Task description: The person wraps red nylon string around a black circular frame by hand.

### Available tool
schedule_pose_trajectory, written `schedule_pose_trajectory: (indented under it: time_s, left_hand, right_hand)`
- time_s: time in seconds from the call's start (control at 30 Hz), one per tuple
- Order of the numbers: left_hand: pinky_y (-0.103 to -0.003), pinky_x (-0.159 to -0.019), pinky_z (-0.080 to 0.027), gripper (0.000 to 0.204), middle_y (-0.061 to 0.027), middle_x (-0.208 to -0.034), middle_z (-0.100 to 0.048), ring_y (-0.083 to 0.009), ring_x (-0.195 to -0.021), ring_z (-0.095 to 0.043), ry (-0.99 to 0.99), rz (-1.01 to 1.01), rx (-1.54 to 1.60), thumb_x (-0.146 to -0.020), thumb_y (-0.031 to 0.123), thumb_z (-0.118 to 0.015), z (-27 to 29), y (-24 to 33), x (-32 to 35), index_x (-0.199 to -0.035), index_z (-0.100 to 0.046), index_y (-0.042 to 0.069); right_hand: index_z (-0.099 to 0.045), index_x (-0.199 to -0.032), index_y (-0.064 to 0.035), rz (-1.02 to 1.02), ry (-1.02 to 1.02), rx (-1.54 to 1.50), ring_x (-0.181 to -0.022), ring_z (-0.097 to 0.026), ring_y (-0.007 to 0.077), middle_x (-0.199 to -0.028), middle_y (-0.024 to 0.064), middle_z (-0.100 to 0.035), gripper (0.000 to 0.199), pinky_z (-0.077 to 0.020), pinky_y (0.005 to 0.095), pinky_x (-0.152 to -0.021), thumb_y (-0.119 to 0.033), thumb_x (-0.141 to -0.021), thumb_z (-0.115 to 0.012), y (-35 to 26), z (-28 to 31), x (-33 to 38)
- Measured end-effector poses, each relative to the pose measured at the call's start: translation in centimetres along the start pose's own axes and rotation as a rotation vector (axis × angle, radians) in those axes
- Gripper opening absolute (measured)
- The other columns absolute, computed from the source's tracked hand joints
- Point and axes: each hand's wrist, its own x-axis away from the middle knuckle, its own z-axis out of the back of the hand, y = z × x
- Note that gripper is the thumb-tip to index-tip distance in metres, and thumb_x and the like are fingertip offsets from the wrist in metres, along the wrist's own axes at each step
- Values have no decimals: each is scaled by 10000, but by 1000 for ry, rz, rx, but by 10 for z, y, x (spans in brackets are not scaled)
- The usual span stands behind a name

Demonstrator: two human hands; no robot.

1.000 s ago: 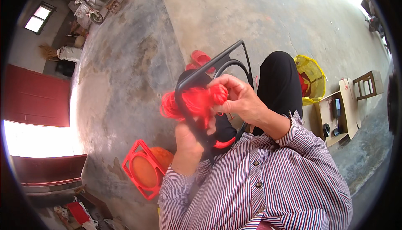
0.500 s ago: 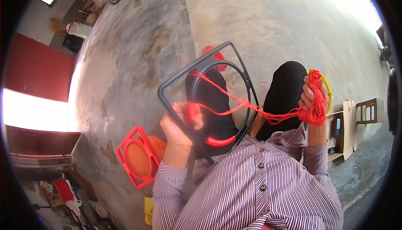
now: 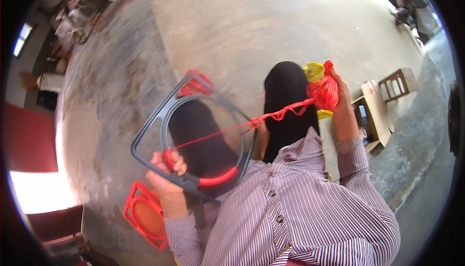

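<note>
My left hand (image 3: 167, 170) is closed round the side of a grey plastic frame (image 3: 156, 111) with a round ring inside it. Red cord is wound tightly on part of the ring (image 3: 218, 177), and more red shows by my left fingers. From there a thin strand runs taut to a tangle (image 3: 255, 122) near the frame's right side. Twisted cord (image 3: 290, 109) continues to a loose red bundle (image 3: 327, 94), which my right hand (image 3: 342, 86) grips from the right, its fingers mostly hidden. Yellow pieces (image 3: 315, 71) show behind the bundle.
A red frame (image 3: 130, 211) with an orange-brown round middle lies low on the left. Another red object (image 3: 198, 83) is partly behind the grey frame. A cardboard box (image 3: 380, 113) and wooden stool (image 3: 398, 86) stand on the right.
The view has turned. The cord between my hands has gone from slack, looping strands to a taut line. The grey frame sits lower and further left in view.
</note>
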Motion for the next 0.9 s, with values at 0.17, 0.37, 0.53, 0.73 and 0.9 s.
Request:
schedule_pose_trajectory:
  time_s: [0.17, 0.37, 0.53, 0.73, 0.9]
  left_hand:
    - [-300, -492, -369, 391, -148, -801, -548, -202, -623, -458, -39, -20, -59, -966, 343, -409, -8, -4, -5, -952, -593, -2]
    - [-297, -474, -360, 395, -142, -765, -555, -210, -590, -462, 98, -65, -3, -961, 353, -409, 32, 11, -1, -905, -597, 10]
    - [-279, -462, -350, 363, -141, -759, -548, -197, -580, -454, 132, -38, 6, -959, 334, -414, 3, 6, -2, -887, -587, 23]
    - [-295, -492, -347, 320, -141, -768, -526, -208, -600, -437, 14, 75, -45, -940, 339, -458, -27, -2, -9, -896, -561, 40]
    - [-322, -510, -377, 501, -201, -843, -596, -238, -627, -496, -30, 26, -109, -961, 433, -404, -55, -21, -7, -1073, -616, -6]
  right_hand:
    - [-561, -1034, -82, 87, 140, -396, -663, -615, 195, -796, 77, -631, 192, -533, 333, -582, -251, -943, -567, 7, 33, -30]
    - [-500, -999, -162, 459, 436, -403, -695, -640, 268, -793, 103, -633, 173, -540, 433, -595, -322, -988, -435, -44, 97, -65]
    - [-513, -974, -159, 472, 234, -342, -727, -644, 266, -846, 82, -630, 156, -531, 430, -592, -311, -945, -532, -60, 79, -59]
    - [-559, -928, -39, 8, -238, -122, -681, -585, 143, -756, 47, -580, 149, -509, 288, -630, -111, -812, -619, 6, -77, -6]
    - [-558, -1220, -26, -99, -723, 451, -863, -549, 79, -962, 7, -585, 445, -468, 252, -761, -63, -780, -617, 81, -171, 46]
